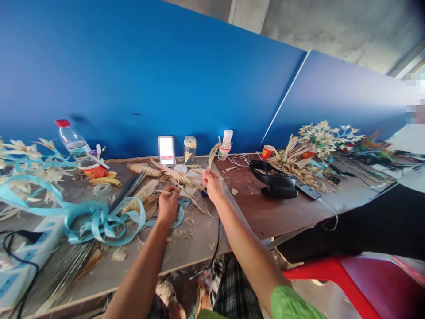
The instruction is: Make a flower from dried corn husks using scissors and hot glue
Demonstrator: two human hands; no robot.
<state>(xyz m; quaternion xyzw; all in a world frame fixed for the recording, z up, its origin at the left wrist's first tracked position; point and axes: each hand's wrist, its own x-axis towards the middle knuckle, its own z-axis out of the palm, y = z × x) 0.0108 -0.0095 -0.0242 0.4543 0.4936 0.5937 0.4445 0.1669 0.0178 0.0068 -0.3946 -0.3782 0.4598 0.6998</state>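
The left hand (168,204) and right hand (211,185) each pinch a dried husk strip (190,182) over the bench (265,212); it looks light, papery and brittle, best held near its ends.

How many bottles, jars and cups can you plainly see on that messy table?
Plastic bottle: 1
Glass jar: 1
Paper cups: 3
Total: 5
A red shape among the flowers may be a fourth cup.
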